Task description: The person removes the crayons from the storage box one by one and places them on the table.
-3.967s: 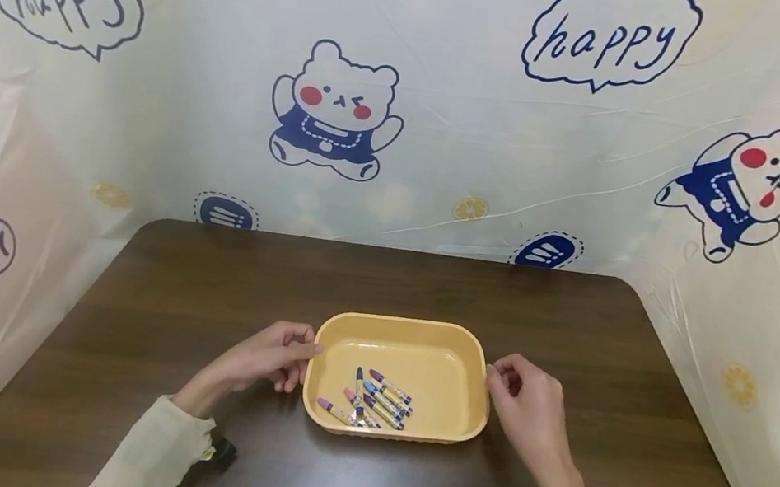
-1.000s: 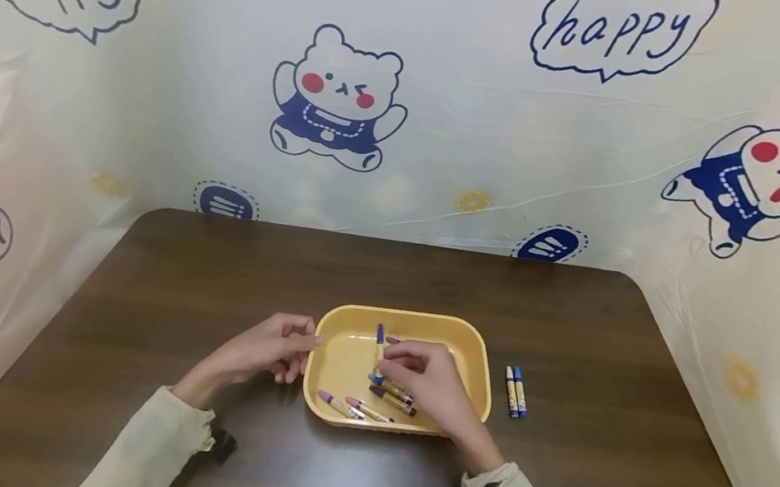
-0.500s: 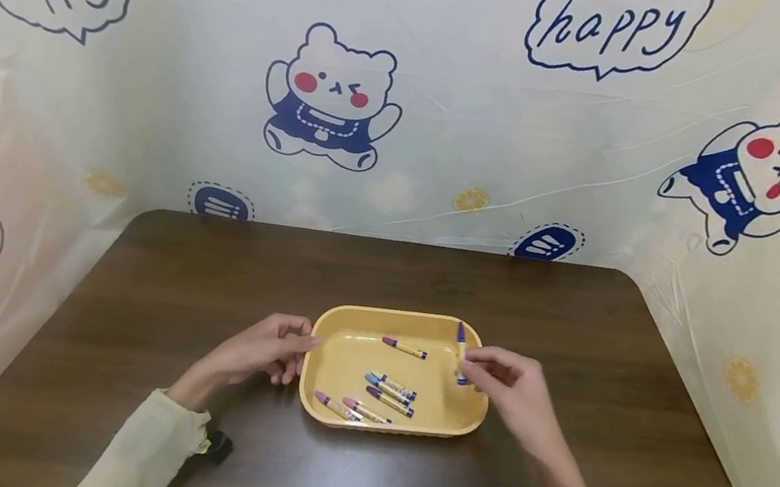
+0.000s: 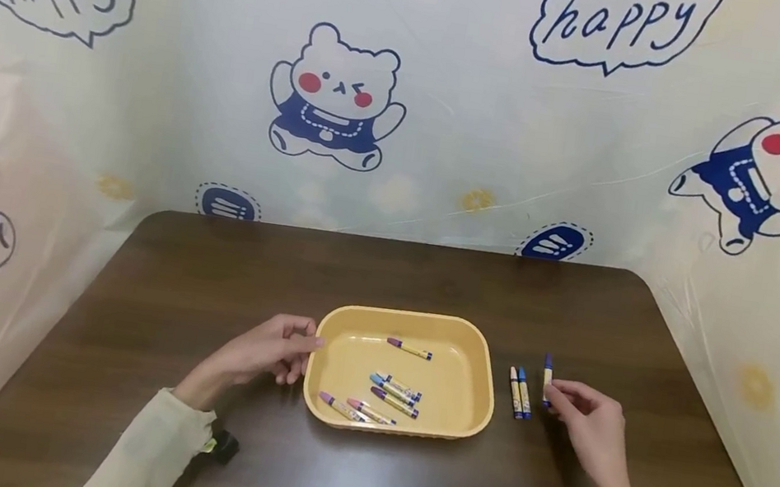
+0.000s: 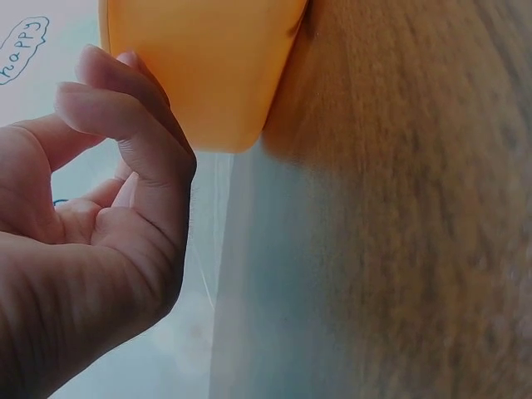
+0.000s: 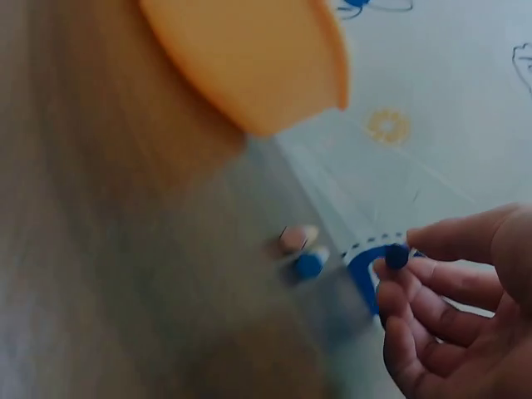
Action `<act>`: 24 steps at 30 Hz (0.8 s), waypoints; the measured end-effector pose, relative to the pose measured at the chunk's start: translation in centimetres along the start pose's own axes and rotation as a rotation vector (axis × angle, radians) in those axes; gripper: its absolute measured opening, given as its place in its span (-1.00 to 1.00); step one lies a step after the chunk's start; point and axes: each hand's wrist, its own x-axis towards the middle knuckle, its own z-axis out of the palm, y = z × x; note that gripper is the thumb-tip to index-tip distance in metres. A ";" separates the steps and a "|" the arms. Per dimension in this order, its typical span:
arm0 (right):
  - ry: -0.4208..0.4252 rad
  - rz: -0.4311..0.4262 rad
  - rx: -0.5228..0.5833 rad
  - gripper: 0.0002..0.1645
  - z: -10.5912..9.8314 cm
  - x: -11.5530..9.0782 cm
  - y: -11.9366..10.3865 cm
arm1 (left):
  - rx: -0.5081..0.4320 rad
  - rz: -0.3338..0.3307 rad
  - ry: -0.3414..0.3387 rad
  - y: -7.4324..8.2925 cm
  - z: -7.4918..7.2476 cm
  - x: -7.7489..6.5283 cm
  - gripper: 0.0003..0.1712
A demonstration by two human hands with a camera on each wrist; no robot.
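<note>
My left hand (image 4: 270,350) holds the left rim of a yellow plastic tray (image 4: 456,386), thumb over the edge and the other fingers curled along the outside. In the left wrist view those fingers (image 5: 145,150) bend beside the tray's wall (image 5: 212,79). To the right of the tray, my right hand (image 4: 592,428) pinches a dark blue crayon (image 4: 547,372) between thumb and fingertips. Its round blue end (image 6: 396,255) shows in the right wrist view. Just left of it, a pale-tipped crayon (image 4: 514,392) and a blue crayon (image 4: 524,394) lie side by side on the table.
Several crayons lie inside the tray: a purple-tipped one (image 4: 408,349) alone at the back, others near the front, including a pink-tipped one (image 4: 372,412). The brown wooden table (image 4: 229,271) meets a printed curtain (image 4: 438,117) at its far edge.
The right hand has picked the dark blue crayon out of the tray and carried it right, past the pair on the table. The left hand stays at the tray's rim.
</note>
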 end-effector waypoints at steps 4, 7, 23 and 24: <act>0.001 0.048 -0.108 -0.67 0.1 0.3 0.7 | -0.009 -0.005 0.002 0.2 -0.1 -0.1 -0.73; -0.004 0.082 -0.155 -0.67 0.3 0.3 0.9 | -0.013 -0.002 -0.007 0.1 -0.1 0.1 -0.75; -0.026 0.030 -0.261 -0.69 1.3 0.0 0.3 | -0.014 -0.024 0.008 0.1 -0.1 0.4 -0.75; -0.031 0.024 -0.259 -0.69 1.4 0.0 0.3 | -0.012 -0.026 0.010 0.1 -0.1 0.3 -0.74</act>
